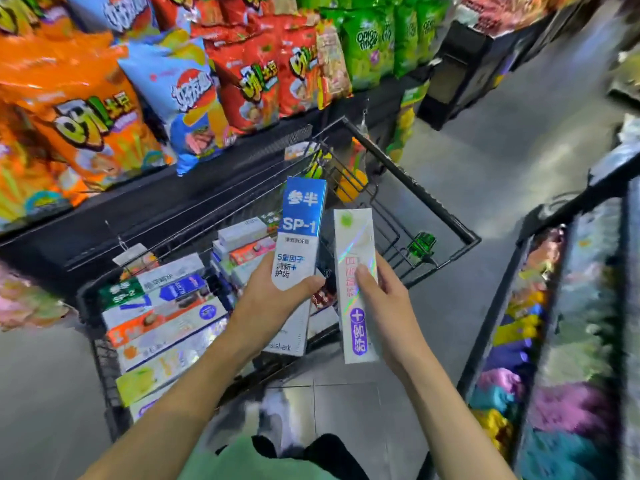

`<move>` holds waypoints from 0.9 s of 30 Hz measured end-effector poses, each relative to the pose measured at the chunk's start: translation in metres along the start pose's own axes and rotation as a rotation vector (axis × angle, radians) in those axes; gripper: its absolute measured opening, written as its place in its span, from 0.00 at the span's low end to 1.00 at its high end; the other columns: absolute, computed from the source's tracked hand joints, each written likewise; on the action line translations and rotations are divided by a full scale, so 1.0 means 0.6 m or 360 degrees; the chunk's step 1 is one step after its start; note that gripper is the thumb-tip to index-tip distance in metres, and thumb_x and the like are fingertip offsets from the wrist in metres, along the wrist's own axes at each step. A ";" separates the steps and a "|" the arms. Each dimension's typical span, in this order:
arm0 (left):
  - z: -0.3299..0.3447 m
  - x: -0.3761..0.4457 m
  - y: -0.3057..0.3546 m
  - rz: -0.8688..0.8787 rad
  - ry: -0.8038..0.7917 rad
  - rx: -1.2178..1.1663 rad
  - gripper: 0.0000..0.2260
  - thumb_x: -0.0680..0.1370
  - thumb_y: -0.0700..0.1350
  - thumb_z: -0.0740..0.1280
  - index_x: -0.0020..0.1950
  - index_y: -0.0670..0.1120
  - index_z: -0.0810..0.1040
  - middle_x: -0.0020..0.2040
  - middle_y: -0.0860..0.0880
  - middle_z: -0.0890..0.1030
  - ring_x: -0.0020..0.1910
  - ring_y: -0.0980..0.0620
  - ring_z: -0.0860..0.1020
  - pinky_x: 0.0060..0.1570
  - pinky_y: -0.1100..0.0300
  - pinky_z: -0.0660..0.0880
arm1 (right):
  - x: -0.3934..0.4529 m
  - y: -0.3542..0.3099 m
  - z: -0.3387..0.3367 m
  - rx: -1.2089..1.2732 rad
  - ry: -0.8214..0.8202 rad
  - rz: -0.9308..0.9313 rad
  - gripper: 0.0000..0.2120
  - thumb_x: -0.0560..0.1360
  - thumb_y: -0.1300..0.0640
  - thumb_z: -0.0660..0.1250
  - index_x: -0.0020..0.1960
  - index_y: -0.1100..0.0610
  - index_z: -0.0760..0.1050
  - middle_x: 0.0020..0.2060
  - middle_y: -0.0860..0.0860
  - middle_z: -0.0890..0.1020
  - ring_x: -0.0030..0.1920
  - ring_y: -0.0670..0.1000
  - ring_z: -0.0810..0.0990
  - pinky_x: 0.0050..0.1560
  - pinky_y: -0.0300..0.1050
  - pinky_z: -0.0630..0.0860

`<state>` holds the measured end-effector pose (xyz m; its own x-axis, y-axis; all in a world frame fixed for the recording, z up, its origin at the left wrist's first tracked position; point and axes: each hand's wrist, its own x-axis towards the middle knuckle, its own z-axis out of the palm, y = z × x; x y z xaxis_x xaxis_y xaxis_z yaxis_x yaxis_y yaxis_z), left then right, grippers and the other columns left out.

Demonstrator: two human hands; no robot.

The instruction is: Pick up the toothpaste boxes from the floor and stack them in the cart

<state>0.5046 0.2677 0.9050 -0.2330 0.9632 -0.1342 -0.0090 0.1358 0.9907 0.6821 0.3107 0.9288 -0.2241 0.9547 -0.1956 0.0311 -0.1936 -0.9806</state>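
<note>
Left hand (268,296): fingers curled round the lower half of a blue-and-white toothpaste box (300,251), thumb across its front face near the printed text. Box held upright, blue end at 12 o'clock, white end at 6 o'clock, over the cart.

Right hand (384,292): fingers wrapped behind a white holographic toothpaste box (355,271), thumb pressed on its front at mid-length. Box upright, slightly tilted, purple mark at its 6 o'clock end. It stands just beside the blue-and-white box, at 3 o'clock of it, not touching so far as can be seen.

Cart (408,183): black wire basket, directly beneath and beyond both hands, running from 7 o'clock to 1 o'clock across the view.

Stacked toothpaste boxes (162,317): in the cart at 9 o'clock of the left hand, laid flat side by side in a row; colours white, green, orange, blue, yellow. A second smaller pile (242,245) lies at 11 o'clock of the left hand, partly hidden behind the held box.

Green clip (423,244): on the cart's wire at 2 o'clock of the right hand.

Snack bags (145,81): on shelving at 10 to 12 o'clock; orange, blue, red, green.

Floor (346,410): grey tiles at 6 o'clock, below the forearms.

Right-side shelf (571,323): at 3 to 5 o'clock, blurred coloured goods.
</note>
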 end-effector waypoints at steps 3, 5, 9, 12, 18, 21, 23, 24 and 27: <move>-0.002 0.055 -0.024 -0.0116 0.0139 0.0035 0.34 0.64 0.65 0.75 0.65 0.58 0.67 0.48 0.65 0.82 0.45 0.64 0.82 0.41 0.67 0.74 | 0.068 0.013 -0.009 -0.0041 0.0010 0.0110 0.12 0.84 0.55 0.62 0.66 0.53 0.76 0.57 0.55 0.85 0.58 0.59 0.84 0.61 0.59 0.79; -0.007 0.093 -0.044 -0.0189 0.0176 0.0067 0.34 0.63 0.67 0.75 0.64 0.60 0.65 0.48 0.67 0.81 0.46 0.65 0.81 0.43 0.62 0.75 | 0.112 0.024 -0.015 -0.0068 -0.0034 0.0167 0.10 0.83 0.52 0.64 0.62 0.54 0.77 0.55 0.55 0.85 0.57 0.60 0.84 0.60 0.62 0.79; -0.024 0.171 -0.083 -0.0304 0.0178 0.0242 0.42 0.57 0.72 0.78 0.64 0.60 0.65 0.51 0.65 0.81 0.48 0.68 0.80 0.45 0.62 0.75 | 0.202 0.044 -0.029 -0.0129 -0.0248 0.0228 0.18 0.75 0.47 0.73 0.63 0.50 0.77 0.55 0.51 0.86 0.53 0.54 0.86 0.48 0.48 0.81; -0.039 0.235 -0.112 -0.0359 0.0164 0.0461 0.40 0.57 0.71 0.78 0.63 0.61 0.66 0.54 0.63 0.80 0.50 0.68 0.79 0.49 0.61 0.76 | 0.279 0.067 -0.036 -0.0186 -0.0345 0.0319 0.28 0.65 0.49 0.80 0.63 0.45 0.75 0.55 0.49 0.86 0.55 0.53 0.85 0.51 0.49 0.83; -0.066 0.353 -0.174 -0.0448 0.0063 0.1198 0.29 0.65 0.60 0.75 0.62 0.60 0.66 0.52 0.55 0.82 0.44 0.55 0.83 0.41 0.57 0.80 | 0.422 0.120 -0.042 -0.0423 -0.0483 0.0404 0.29 0.69 0.52 0.80 0.64 0.48 0.69 0.57 0.51 0.82 0.54 0.53 0.84 0.54 0.58 0.82; -0.070 0.400 -0.209 -0.0438 -0.0090 0.1550 0.28 0.67 0.61 0.71 0.63 0.53 0.68 0.56 0.49 0.78 0.53 0.46 0.80 0.50 0.49 0.79 | 0.474 0.143 -0.037 -0.0629 -0.0576 0.0389 0.32 0.64 0.41 0.78 0.61 0.44 0.66 0.56 0.52 0.81 0.44 0.48 0.82 0.40 0.45 0.79; -0.069 0.429 -0.234 -0.0436 -0.0154 0.1721 0.30 0.69 0.62 0.72 0.65 0.49 0.68 0.59 0.48 0.73 0.56 0.44 0.77 0.52 0.49 0.78 | 0.500 0.162 -0.035 -0.0699 -0.0584 0.0388 0.32 0.60 0.36 0.76 0.58 0.39 0.66 0.54 0.49 0.82 0.44 0.46 0.83 0.39 0.42 0.79; -0.067 0.441 -0.246 -0.0449 -0.0184 0.1806 0.30 0.70 0.62 0.72 0.65 0.47 0.69 0.59 0.47 0.72 0.56 0.44 0.75 0.51 0.50 0.77 | 0.509 0.173 -0.034 -0.0727 -0.0595 0.0381 0.31 0.59 0.35 0.76 0.56 0.38 0.66 0.53 0.46 0.83 0.45 0.44 0.84 0.39 0.41 0.80; -0.061 0.471 -0.285 -0.0484 -0.0246 0.2004 0.30 0.74 0.63 0.70 0.67 0.44 0.69 0.60 0.44 0.71 0.57 0.43 0.74 0.53 0.48 0.77 | 0.530 0.202 -0.033 -0.0803 -0.0642 0.0343 0.28 0.60 0.34 0.75 0.54 0.36 0.66 0.49 0.39 0.83 0.45 0.39 0.84 0.38 0.38 0.79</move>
<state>0.4048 0.5080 0.6983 -0.2684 0.8608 -0.4325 0.8901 0.3933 0.2303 0.6340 0.5952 0.7473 -0.5045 0.7289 -0.4627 0.5441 -0.1476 -0.8259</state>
